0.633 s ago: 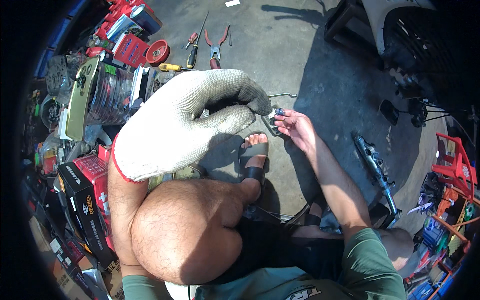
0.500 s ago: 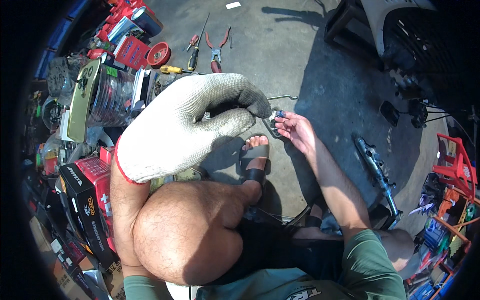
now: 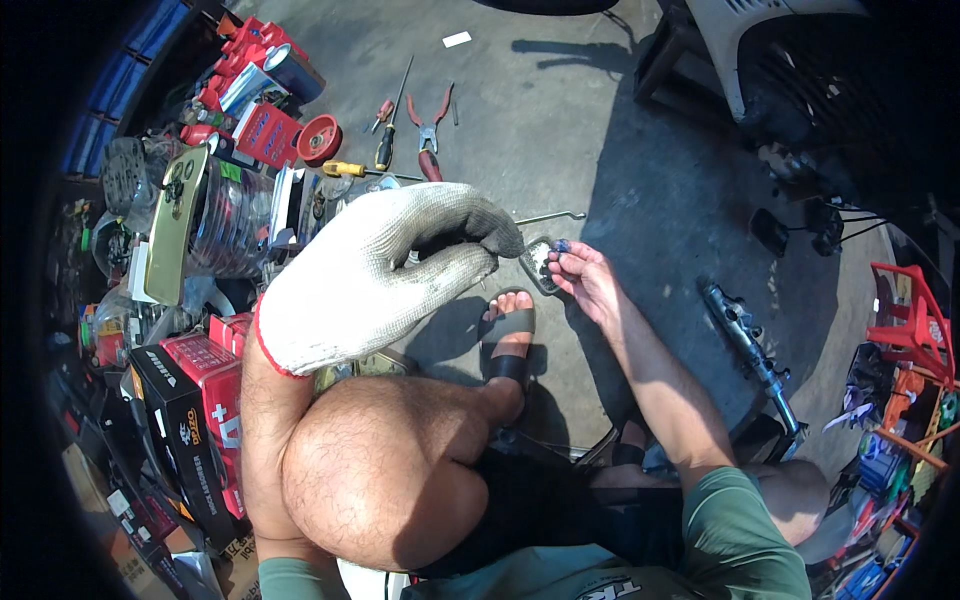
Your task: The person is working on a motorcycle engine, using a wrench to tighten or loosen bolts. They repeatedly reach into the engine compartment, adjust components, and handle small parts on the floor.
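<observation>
My left hand (image 3: 390, 280), in a white knit glove with a darkened forefinger, is curled, thumb near fingertip; what it holds, if anything, I cannot make out. Just right of its fingertips my right hand (image 3: 595, 285), bare, pinches a small dark blue item (image 3: 560, 247) over a small metal dish (image 3: 538, 268) with whitish contents. A thin bent metal rod (image 3: 550, 217) lies beyond both hands. My sandalled foot (image 3: 508, 340) is below them.
Pliers (image 3: 428, 140), screwdrivers (image 3: 385, 150) and a red round container (image 3: 318, 140) lie on the concrete ahead. Cluttered boxes (image 3: 180, 430) and bottles line the left. A metal tube assembly (image 3: 745, 345), red plastic chair (image 3: 910, 330) and dark machinery (image 3: 800, 170) are on the right.
The view has shifted, so the floor items sit lower in the picture. My gloved hand has moved slightly toward me, showing more of the dish beside my right fingers.
</observation>
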Demonstrator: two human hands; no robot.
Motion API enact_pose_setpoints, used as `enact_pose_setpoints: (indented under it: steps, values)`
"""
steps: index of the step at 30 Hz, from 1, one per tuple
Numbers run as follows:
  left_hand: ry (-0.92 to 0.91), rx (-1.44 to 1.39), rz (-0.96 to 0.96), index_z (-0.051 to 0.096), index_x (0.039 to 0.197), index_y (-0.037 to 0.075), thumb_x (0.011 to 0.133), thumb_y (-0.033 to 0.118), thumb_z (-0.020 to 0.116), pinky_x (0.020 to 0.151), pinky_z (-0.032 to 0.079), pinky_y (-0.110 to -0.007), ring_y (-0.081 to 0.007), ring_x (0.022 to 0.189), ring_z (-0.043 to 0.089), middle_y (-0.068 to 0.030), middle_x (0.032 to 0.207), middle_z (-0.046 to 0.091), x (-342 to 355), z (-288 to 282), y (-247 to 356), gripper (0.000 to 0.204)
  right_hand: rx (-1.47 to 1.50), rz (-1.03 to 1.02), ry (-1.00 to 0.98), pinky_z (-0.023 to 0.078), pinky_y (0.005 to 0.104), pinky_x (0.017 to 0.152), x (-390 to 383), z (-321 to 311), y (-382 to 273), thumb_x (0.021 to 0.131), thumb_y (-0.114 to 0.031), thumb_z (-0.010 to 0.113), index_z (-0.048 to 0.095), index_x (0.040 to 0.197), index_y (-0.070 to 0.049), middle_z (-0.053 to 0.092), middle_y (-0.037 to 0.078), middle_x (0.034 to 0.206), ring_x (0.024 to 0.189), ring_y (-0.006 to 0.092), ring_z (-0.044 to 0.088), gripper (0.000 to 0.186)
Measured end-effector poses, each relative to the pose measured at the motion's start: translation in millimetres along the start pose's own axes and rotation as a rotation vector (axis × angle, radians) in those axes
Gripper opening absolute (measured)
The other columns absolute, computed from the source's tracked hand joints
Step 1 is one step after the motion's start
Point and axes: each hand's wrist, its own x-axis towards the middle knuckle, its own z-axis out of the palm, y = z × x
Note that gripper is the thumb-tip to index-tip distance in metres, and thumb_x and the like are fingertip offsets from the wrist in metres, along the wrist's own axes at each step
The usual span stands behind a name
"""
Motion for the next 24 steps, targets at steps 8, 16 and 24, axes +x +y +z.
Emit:
enact_pose_setpoints:
  steps: [8,16,24]
  values:
    - [-0.014,0.079,0.018,0.070,0.112,0.000,0.094,0.009,0.064,0.083,0.055,-0.036,-0.0267,0.092,0.070,-0.0163,0.098,0.072,-4,-4,16,0.021,0.362,-0.063,-0.094,0.058,0.0360,0.084,-3,21,2,0.102,-0.008,0.060,0.064,0.108,-0.012,0.071,0.002,0.100,0.092,0.0150,0.068,0.008]
    - [-0.057,0.151,0.022,0.070,0.115,0.003,0.096,0.013,0.063,0.085,0.054,-0.037,-0.0292,0.096,0.069,-0.0155,0.104,0.072,1,7,29,0.023,0.637,-0.288,-0.254,0.055,0.0399,0.086,-49,41,-93,0.102,-0.009,0.063,0.065,0.101,-0.011,0.070,0.002,0.098,0.083,0.0135,0.066,0.003]
    - [-0.045,0.362,-0.035,0.072,0.116,0.004,0.096,0.022,0.067,0.085,0.054,-0.039,-0.0300,0.096,0.070,-0.0162,0.102,0.073,-2,20,25,0.027,0.826,-0.659,-0.365,0.056,0.0411,0.085,-142,59,-222,0.103,-0.012,0.063,0.064,0.102,-0.010,0.068,0.006,0.094,0.078,0.0146,0.065,0.002]
